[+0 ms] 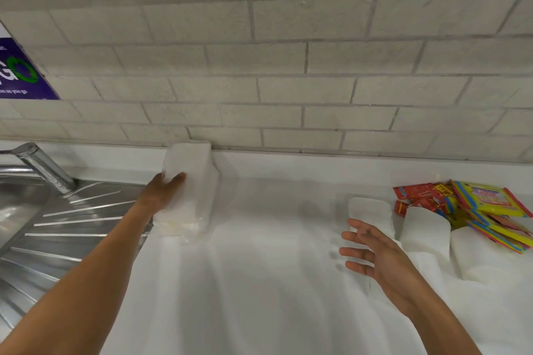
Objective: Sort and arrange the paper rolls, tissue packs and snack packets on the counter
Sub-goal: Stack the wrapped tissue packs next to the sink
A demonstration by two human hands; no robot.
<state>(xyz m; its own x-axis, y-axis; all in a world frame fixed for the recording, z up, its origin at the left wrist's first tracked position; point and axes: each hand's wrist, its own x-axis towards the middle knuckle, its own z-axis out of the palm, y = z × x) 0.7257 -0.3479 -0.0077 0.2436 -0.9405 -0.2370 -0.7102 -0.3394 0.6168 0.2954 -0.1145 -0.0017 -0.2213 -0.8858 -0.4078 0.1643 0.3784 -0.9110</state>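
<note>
left hand (165, 192) grips a white tissue pack (187, 187) just right of the sink (43, 225). right hand (375, 253) hovers with fingers spread, holding nothing, far right of the sink, beside 3 white packs (372, 212) and snack packets (476, 204).

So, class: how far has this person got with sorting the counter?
Done: nothing clearly finished. In hand: the left hand holds a white pack near the sink; the right hand hovers open. Left: white packs and snack packets still jumbled on the right.
</note>
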